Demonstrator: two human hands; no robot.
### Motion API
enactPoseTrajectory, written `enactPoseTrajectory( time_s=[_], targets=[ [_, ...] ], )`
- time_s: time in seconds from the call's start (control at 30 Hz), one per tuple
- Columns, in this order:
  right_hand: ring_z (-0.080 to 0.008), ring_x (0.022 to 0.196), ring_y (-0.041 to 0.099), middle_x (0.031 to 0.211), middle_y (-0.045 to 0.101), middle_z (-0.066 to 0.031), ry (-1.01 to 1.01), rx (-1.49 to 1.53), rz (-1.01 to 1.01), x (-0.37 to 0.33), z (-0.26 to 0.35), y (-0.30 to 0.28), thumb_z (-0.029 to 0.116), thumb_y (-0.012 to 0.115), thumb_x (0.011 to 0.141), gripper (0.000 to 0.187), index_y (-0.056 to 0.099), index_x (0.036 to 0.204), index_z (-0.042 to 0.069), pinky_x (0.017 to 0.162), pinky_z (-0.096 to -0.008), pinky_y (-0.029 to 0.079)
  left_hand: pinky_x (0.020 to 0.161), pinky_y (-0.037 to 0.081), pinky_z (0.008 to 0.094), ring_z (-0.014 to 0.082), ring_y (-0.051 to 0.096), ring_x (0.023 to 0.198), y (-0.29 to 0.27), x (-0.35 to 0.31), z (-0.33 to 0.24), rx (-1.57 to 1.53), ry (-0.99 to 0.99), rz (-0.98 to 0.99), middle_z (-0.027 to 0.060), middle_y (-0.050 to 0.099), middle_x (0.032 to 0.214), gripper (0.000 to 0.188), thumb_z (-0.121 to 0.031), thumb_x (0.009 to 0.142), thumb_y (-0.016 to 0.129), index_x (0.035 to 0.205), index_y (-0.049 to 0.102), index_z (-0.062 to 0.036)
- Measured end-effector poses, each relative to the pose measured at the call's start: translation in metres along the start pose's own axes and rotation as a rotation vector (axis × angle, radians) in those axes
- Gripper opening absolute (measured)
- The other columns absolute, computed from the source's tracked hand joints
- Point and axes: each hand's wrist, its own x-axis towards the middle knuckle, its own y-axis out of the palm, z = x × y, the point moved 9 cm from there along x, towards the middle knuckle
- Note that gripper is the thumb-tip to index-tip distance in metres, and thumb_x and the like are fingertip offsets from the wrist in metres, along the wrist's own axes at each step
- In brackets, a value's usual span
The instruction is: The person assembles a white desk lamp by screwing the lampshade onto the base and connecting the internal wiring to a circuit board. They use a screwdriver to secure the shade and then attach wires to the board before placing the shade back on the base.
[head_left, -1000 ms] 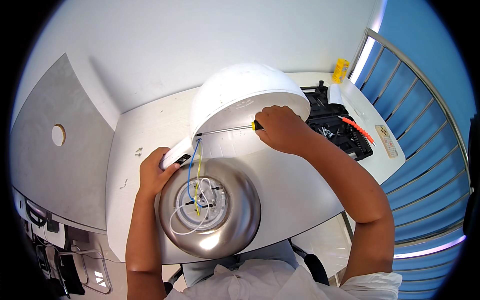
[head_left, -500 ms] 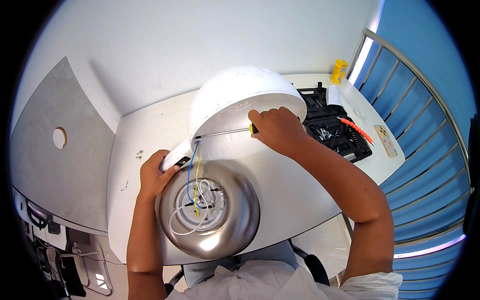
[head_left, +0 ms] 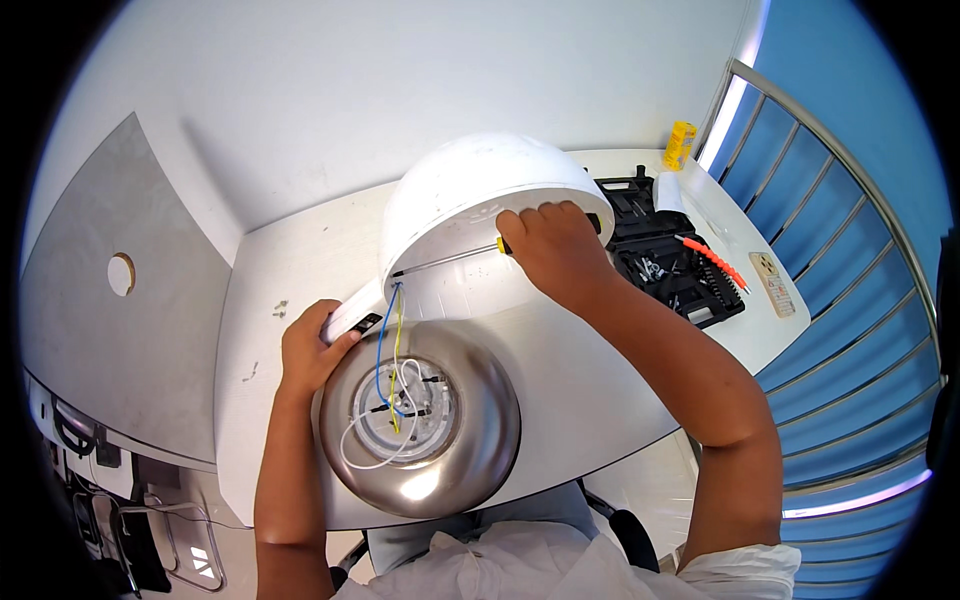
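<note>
My left hand point(head_left: 308, 345) is closed round the handle point(head_left: 352, 312) of a white plastic dome-shaped housing point(head_left: 480, 165), tilted with its hollow side toward me. In my closed right hand point(head_left: 555, 245) is a screwdriver point(head_left: 455, 258) with a black and yellow grip. Its shaft slants into the housing, and the tip meets the inner wall near the handle joint. Blue, yellow and white wires point(head_left: 378, 345) run from that spot down to a round electrical base on an upturned steel bowl point(head_left: 480, 440) in front of me.
An open black tool case point(head_left: 690, 300) holds bits beside a red flexible shaft point(head_left: 712, 262). Behind it stands a yellow box point(head_left: 679, 146). Small screws point(head_left: 280, 309) lie left on the white table point(head_left: 590, 400). A grey panel point(head_left: 120, 350) with a round hole rises at left, metal railing point(head_left: 860, 210) at right.
My right hand has shifted slightly up and left, and its fingers have turned on the grip. More of the screwdriver's black end shows. The left hand stays on the handle.
</note>
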Motion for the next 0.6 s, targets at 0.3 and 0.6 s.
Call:
enactPoseTrajectory(
  time_s=[0.3, 0.6],
  targets=[
    [-0.0244, 0.090, 0.055, 0.090, 0.056, -0.0063, -0.035, 0.124, -0.031, -0.012, -0.002, 0.010, 0.018, 0.066, 0.081, 0.016, 0.055, 0.087, 0.008, 0.076, -0.0375, 0.041, 0.071, 0.048, 0.0341, 0.0289, 0.063, 0.078, 0.000, 0.000, -0.001, -0.027, 0.008, -0.006, 0.0132, 0.065, 0.087, 0.041, -0.030, 0.072, 0.074, 0.101, 0.062, -0.0046],
    [-0.0234, 0.080, 0.056, 0.081, 0.055, -0.0058, -0.062, 0.025, -0.185, -0.006, 0.002, -0.006, 0.009, 0.063, 0.077, 0.013, 0.054, 0.086, 0.010, 0.069, -0.0352, 0.042, 0.071, 0.048, 0.0342, 0.0286, 0.063, 0.077, 0.000, 0.000, 0.001, -0.021, 0.011, -0.010, 0.0131, 0.065, 0.086, 0.040, -0.028, 0.071, 0.075, 0.100, 0.062, -0.0043]
  ],
)
